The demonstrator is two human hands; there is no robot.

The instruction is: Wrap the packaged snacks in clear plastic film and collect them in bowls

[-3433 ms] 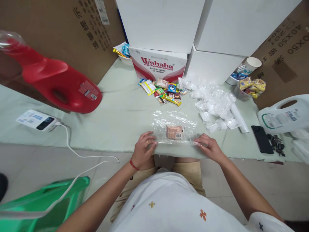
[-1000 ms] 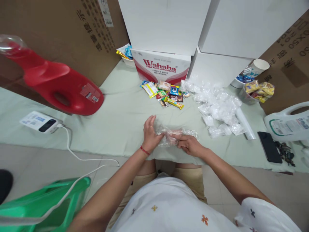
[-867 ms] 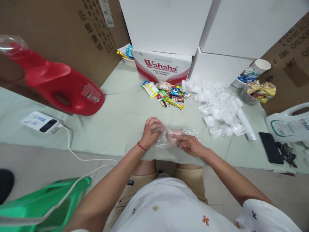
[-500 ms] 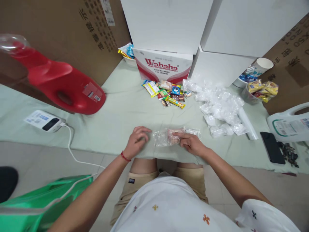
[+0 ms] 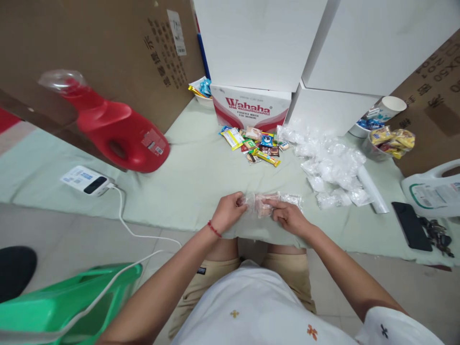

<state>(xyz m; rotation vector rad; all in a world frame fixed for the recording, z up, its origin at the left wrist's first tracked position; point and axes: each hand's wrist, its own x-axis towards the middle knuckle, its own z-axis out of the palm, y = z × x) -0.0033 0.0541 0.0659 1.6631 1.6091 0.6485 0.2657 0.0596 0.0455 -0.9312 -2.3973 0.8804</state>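
Note:
A pinkish wrapped snack packet (image 5: 266, 205) lies on a strip of clear plastic film (image 5: 292, 199) near the table's front edge. My left hand (image 5: 230, 211) is closed in a pinch on the film's left end, just left of the packet. With its index finger stretched out, my right hand (image 5: 289, 216) presses on top of the packet; its other fingers are partly curled. Beyond both hands is a loose pile of small, colourful snack packets (image 5: 251, 143). Crumpled clear plastic (image 5: 330, 163) is heaped to the right of it.
A clear roll (image 5: 372, 188) lies beside the heap. Right are a tub of snacks (image 5: 373, 146), a phone (image 5: 411, 225), keys (image 5: 436, 235) and a white jug (image 5: 436, 191). A red bottle (image 5: 122, 127) and a white corded device (image 5: 86, 180) stand left. Wahaha box (image 5: 249, 108) behind.
My left hand has moved right and closed on the film's left end, drawing it up against the packet. My right finger stays on the packet. The view has shifted slightly.

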